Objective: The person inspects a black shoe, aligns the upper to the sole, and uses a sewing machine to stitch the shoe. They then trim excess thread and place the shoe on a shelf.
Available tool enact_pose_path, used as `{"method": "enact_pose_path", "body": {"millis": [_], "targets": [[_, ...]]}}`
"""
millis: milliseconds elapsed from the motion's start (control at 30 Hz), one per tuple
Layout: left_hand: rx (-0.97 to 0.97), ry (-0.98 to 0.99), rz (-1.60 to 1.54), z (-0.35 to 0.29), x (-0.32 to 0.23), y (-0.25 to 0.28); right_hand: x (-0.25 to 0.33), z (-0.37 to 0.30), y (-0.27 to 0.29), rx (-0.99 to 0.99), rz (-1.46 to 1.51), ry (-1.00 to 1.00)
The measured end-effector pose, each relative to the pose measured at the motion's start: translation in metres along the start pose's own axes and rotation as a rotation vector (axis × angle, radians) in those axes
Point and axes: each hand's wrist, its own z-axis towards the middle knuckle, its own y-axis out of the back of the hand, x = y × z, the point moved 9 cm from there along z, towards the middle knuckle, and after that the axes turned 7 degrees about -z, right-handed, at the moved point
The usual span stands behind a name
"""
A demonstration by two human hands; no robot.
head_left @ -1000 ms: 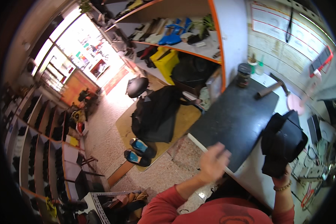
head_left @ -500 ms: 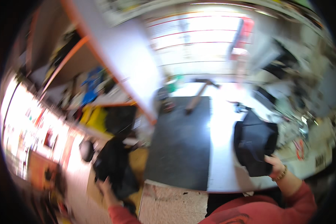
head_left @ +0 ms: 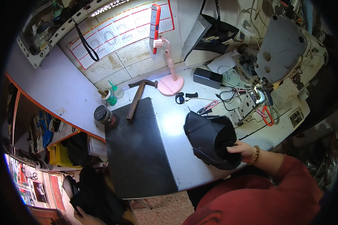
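On the table's right part lies a folded black leather-like piece with seams and stiff panels; I cannot make out its exact kind. My right hand, wearing a beaded bracelet, grips its right edge, thumb on top and fingers partly hidden. Down at the lower left, beside the table, my left hand is at a heap of dark black material. Its thumb presses the near edge, while the other fingers are mostly hidden.
A black mat covers the table's left part, with a hammer and a dark jar at its far end. Behind stands a pink phone stand. A sewing machine, cables and orange-handled scissors crowd the right.
The view has turned left-to-right and steadied, so the table appears tilted. The right hand still holds the black leather-like piece; the left hand remains at the black material.
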Motion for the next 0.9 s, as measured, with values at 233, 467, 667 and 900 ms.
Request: {"method": "enact_pose_path", "body": {"millis": [233,467,667,900], "targets": [[0.046,-0.920,-0.154,-0.129,-0.107,-0.013,0.001,0.011,-0.015,0.013,-0.012,0.041],[0.739,-0.726,-0.112,-0.225,-0.102,-0.134,0.002,0.010,-0.010,-0.091,0.031,0.037],[0.606,-0.925,-0.069,-0.253,-0.136,-0.107,0.004,-0.001,-0.007,-0.130,0.093,0.041],[0.542,-0.967,-0.153,-0.272,-0.159,-0.105,0.015,-0.040,0.019,-0.109,0.034,0.108]]}}
